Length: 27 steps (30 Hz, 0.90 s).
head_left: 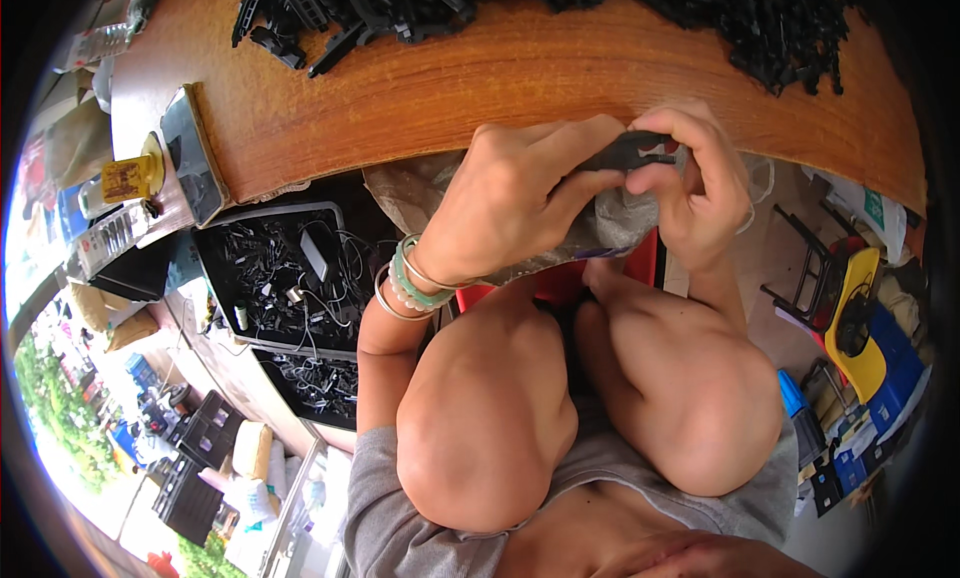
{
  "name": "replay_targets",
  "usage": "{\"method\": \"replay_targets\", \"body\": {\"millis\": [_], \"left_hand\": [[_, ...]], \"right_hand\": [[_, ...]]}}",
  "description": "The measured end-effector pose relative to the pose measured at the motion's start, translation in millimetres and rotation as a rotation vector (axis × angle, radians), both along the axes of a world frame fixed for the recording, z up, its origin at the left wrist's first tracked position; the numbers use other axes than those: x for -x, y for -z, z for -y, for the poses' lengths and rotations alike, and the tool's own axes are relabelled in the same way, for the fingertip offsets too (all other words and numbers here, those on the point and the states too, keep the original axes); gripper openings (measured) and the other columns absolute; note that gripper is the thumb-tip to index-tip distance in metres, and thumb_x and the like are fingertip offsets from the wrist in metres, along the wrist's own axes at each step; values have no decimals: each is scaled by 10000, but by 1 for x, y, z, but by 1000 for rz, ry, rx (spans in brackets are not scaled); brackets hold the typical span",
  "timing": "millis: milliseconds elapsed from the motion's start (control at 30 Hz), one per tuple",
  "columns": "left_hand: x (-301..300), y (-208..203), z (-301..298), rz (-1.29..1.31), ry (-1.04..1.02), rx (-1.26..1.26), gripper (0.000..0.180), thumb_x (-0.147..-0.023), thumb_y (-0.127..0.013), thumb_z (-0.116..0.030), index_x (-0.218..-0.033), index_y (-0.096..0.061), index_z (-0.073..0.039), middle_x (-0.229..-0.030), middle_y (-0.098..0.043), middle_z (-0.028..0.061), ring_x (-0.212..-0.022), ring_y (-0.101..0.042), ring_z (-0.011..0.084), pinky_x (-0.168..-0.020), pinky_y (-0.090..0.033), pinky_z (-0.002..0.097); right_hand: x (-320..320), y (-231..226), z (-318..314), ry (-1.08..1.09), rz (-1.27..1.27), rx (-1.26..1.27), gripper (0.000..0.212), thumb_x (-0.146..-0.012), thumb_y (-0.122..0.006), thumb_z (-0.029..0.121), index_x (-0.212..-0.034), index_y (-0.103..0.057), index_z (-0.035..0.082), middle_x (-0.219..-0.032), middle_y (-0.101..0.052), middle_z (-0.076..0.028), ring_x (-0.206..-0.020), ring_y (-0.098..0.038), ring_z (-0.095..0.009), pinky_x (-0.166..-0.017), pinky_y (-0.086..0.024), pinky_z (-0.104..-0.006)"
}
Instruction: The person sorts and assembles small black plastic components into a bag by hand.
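Your left hand (530, 193) has its grip clenched on a forked black plastic part (622, 154), thumb and forefinger pinching one end. Your right hand (700, 178) has its grip on the forked end of that same part, forefinger above and thumb below. The part sits between your two hands, just in front of the near edge of the wood-grain worktop (450, 118), over a clear plastic bag (408, 193).

As for markings, the yellow box-shaped item (127, 180) at the far left carries dark print on its face, and a white package (880, 216) at the far right shows a green printed patch; both are small and bent by the lens.

You wear pale green and white bracelets (405, 278) on the left wrist. Across the far side of the worktop lie a left heap of black plastic parts (370, 13) and a right heap of black plastic parts (775, 33). A dark-screened phone or tablet (192, 158) rests at the left end. Below it, a black tray (345, 223) holds more black parts and pale cables (325, 313).
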<state>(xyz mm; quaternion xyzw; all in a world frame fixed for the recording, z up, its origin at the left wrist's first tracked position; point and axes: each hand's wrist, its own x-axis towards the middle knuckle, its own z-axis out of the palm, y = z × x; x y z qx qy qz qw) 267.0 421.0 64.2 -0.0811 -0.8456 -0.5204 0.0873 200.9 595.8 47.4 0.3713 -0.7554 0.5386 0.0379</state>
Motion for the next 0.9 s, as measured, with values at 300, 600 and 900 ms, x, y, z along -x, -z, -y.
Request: {"method": "replay_targets", "body": {"millis": [300,600,900], "left_hand": [[3,11,1,42,38,-104,293,-751,-720,-66,-1026,-647,-1,-835,-664,173,-701,-653,310,-610,-515,343],[55,17,35,-446,-169,319,235,-716,-751,-95,-935,-683,-43,-905,-669,90,-820,-640,251,-702,-510,326],[83,24,28,-451,-381,889,123,-777,-679,-116,-862,-639,-36,-823,-562,79,-744,-537,263,-673,-461,363]], "right_hand": [[2,1,-4,28,70,44,316,-664,-789,58,-935,-641,-7,-814,-626,-96,-696,-584,-207,-620,-460,-272],[83,-3,-1,250,-411,-349,114,-811,-628,-8,-918,-655,21,-963,-632,-65,-883,-585,-227,-769,-471,-326],[59,31,23,297,-500,-378,237,-738,-654,-57,-957,-653,34,-900,-586,-49,-849,-570,-253,-729,-483,-365]]}}
